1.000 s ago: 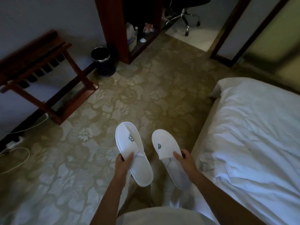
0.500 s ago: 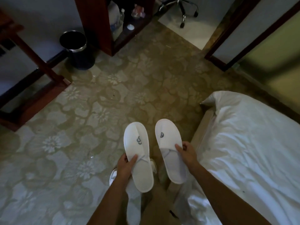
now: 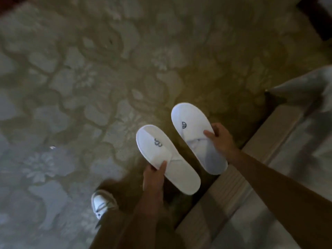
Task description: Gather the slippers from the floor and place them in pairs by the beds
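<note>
Your forearms are bare, no sleeves, no watch or rings visible. Left hand (image 3: 153,178), right hand (image 3: 220,136). Lower left of frame: dark brownish trouser leg (image 3: 115,229) over a white sneaker (image 3: 102,203) with grey trim.

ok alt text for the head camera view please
Seen from above, the left hand and right hand each hold a white slipper over patterned carpet, beside a bed at right.
</note>
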`<state>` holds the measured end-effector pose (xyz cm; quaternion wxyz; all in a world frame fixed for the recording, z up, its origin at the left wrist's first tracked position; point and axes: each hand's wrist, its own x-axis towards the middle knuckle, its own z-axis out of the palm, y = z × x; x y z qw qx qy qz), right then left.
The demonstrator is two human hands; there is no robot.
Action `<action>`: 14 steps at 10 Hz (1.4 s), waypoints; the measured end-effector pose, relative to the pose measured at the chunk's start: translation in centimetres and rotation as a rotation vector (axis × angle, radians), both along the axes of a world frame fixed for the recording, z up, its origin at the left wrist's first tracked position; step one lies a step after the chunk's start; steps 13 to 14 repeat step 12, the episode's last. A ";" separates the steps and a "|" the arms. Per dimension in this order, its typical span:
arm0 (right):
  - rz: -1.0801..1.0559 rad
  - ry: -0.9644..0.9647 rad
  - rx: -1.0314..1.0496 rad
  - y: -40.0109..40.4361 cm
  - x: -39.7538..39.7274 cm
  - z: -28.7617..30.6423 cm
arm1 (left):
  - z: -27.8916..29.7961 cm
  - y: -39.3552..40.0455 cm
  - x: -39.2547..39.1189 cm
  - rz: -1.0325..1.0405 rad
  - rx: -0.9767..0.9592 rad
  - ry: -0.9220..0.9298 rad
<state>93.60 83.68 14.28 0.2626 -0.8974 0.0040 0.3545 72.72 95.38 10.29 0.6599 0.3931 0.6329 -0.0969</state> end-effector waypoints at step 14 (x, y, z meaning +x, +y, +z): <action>0.154 -0.240 -0.383 -5.4 -3.2 -24.4 | -19.6 -5.9 2.6 -0.610 -0.363 0.339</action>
